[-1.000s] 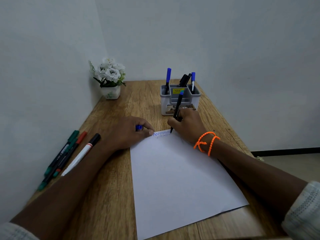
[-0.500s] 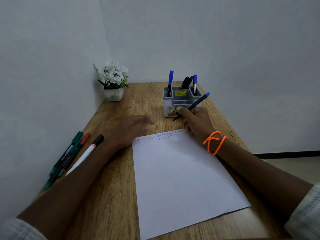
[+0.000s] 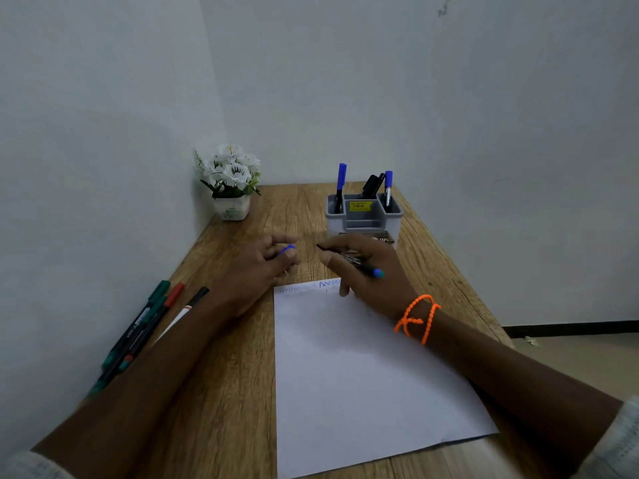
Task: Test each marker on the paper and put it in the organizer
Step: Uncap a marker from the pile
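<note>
Far left, along the wall, four markers point(image 3: 138, 331) lie in a loose bundle on the wooden desk point(image 3: 224, 392), untouched and waiting their turn: two green-capped, one red, one black. In the corner behind stands a flower pot point(image 3: 232, 188). Moving in, the left hand point(image 3: 256, 267) hovers above the desk, fingers curled around a blue cap point(image 3: 287, 249). Tip to cap now, only a small gap between them! The right hand point(image 3: 366, 274) pinches the blue marker point(image 3: 351, 260) level, bare tip aimed left at that cap. Beneath the hands, the paper point(image 3: 363, 375) carries scribbles along its top edge, blue among them, so this one looks tested. Behind, the grey organizer point(image 3: 363, 216) already holds two blue-capped markers and something black. By my count: capping next, then into the organizer, then four more to go.
</note>
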